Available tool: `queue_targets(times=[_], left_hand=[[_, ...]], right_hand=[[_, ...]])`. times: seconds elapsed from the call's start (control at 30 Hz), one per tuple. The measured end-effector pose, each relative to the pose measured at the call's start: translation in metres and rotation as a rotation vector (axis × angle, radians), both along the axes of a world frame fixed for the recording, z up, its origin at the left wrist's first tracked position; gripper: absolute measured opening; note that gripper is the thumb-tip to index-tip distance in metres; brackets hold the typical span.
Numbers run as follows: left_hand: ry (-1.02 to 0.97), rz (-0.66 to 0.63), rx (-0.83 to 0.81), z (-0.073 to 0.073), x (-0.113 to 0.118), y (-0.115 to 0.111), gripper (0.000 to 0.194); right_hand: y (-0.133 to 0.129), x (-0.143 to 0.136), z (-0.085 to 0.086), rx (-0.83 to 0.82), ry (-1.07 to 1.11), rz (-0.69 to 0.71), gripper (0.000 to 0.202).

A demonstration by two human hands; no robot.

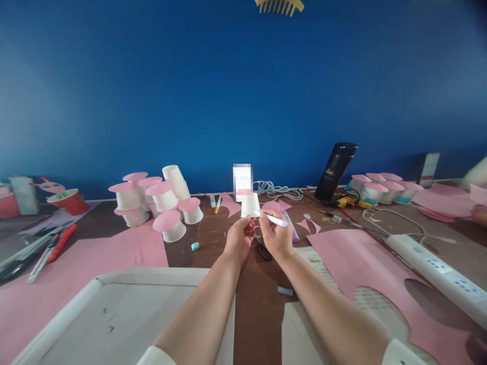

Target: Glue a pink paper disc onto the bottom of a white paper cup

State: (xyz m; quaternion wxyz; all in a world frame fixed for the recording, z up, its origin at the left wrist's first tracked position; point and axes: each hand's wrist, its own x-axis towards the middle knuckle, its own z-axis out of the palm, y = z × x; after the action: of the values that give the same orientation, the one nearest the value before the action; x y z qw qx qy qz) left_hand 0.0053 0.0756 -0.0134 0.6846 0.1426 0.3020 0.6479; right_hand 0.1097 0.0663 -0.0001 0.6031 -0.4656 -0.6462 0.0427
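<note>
A small white paper cup (pixel 249 205) is held up in front of me, its base gripped by the closed fingers of my left hand (pixel 240 237). My right hand (pixel 277 235) is closed around a white marker pen (pixel 274 219) with a lavender end. The pen's tip points left and meets or nearly meets the cup's side; I cannot tell which. Below my hands lie dark-handled scissors (pixel 263 250), partly hidden by my wrists. A pale pen cap (pixel 285 290) rests on the table nearer to me.
White cups topped with pink paper discs (pixel 167 223) stand at left. A propped phone (pixel 242 177) is behind my hands. A black flask (pixel 335 172) leans at the wall. Pink paper (pixel 342 253) and a power strip (pixel 437 274) lie at right, a utility knife (pixel 43 258) at left.
</note>
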Motion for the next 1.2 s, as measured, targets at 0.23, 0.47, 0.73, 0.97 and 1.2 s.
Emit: queue_targets(times=[0.23, 0.47, 0.73, 0.97, 1.2], left_hand=[[0.000, -0.005, 0.005, -0.0015, -0.0003, 0.0013, 0.006], [0.000, -0.003, -0.009, 0.0004, 0.0000, 0.0012, 0.007], [0.004, 0.006, -0.003, -0.0024, -0.0002, 0.0018, 0.005], [0.008, 0.003, 0.007, -0.0024, 0.0000, 0.0010, 0.005], [0.033, 0.009, 0.008, -0.0042, 0.0006, 0.0018, 0.004]], right_hand=[[0.0005, -0.0001, -0.0006, 0.005, 0.001, -0.004, 0.016], [0.0008, -0.0002, -0.0016, -0.011, 0.011, -0.002, 0.015], [0.0006, -0.0007, -0.0017, -0.015, 0.016, -0.017, 0.015], [0.0004, -0.0002, -0.0020, -0.014, 0.013, -0.010, 0.015], [0.0009, 0.0002, -0.0022, -0.024, 0.015, 0.005, 0.015]])
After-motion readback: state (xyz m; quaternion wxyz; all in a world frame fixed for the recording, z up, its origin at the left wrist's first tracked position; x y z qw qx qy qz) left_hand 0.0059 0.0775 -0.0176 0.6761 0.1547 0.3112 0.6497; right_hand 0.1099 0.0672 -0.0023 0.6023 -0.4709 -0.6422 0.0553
